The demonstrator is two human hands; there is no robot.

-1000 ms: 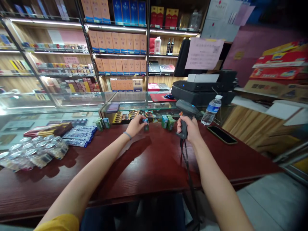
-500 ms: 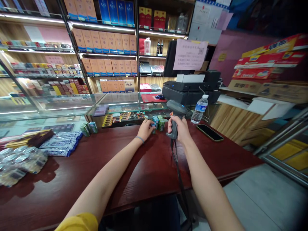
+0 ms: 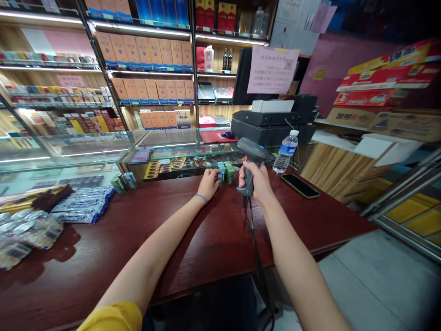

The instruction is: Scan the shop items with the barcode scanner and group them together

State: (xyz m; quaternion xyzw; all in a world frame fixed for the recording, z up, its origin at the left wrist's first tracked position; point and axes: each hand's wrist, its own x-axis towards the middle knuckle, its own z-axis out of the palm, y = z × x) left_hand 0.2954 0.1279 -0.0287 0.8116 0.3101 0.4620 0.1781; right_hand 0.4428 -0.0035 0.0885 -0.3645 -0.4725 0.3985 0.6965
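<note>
Grey scanner (image 3: 252, 147) fills the right hand (image 3: 259, 182); left hand (image 3: 208, 185) (fingers bent) holds a small pack (image 3: 219, 176) near green ones (image 3: 230, 176)

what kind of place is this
Probably a shop, seen at its counter: the right hand holds what looks like a barcode scanner, and beyond are a glass case and lit shelves with rows of boxes.

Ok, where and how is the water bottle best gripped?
Probably around the label of the water bottle, from the near right: its body is round and it stands cap up, the scanner in the right hand crowds its left, and the phone lies flat in front.
</note>
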